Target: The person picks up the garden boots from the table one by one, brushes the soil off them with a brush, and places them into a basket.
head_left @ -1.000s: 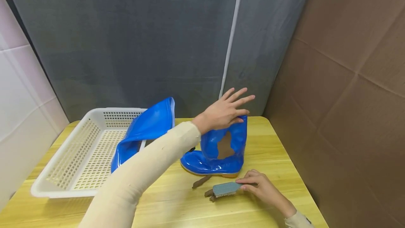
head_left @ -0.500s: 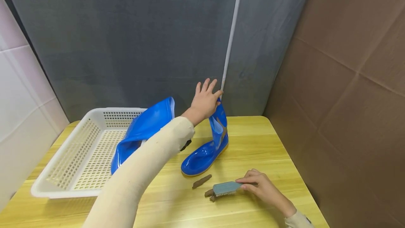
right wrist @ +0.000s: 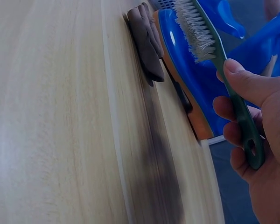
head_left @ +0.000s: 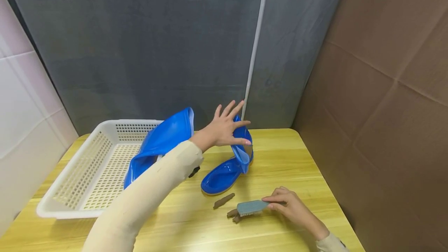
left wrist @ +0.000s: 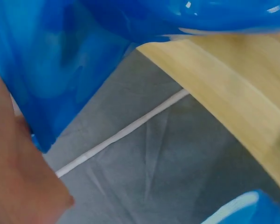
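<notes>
A blue rubber boot (head_left: 224,176) stands on the table, its toe pointing toward the near left and its shaft creased and sagging. A brown patch shows on the right side of the shaft. My left hand (head_left: 222,129) is beside the top of that shaft, fingers spread and straight; the left wrist view has the hand (left wrist: 25,172) against the edge of the blue shaft (left wrist: 60,70). In my right hand (head_left: 294,209) is a green scrub brush (head_left: 251,207), held by its handle with the bristles down. Brown clay-like lumps (head_left: 224,200) lie near the brush head.
On the left a white plastic basket (head_left: 56,201) stands on the wooden table (head_left: 196,228). A second blue boot (head_left: 168,131) leans over its right rim. Behind the table hangs a grey curtain (head_left: 157,49); a brown cloth (head_left: 385,108) hangs on the right.
The boot has turned from side-on to toe-forward, and its shaft has folded lower. My left hand has moved left, then lower, with its fingers spreading. My right hand and the brush stay put.
</notes>
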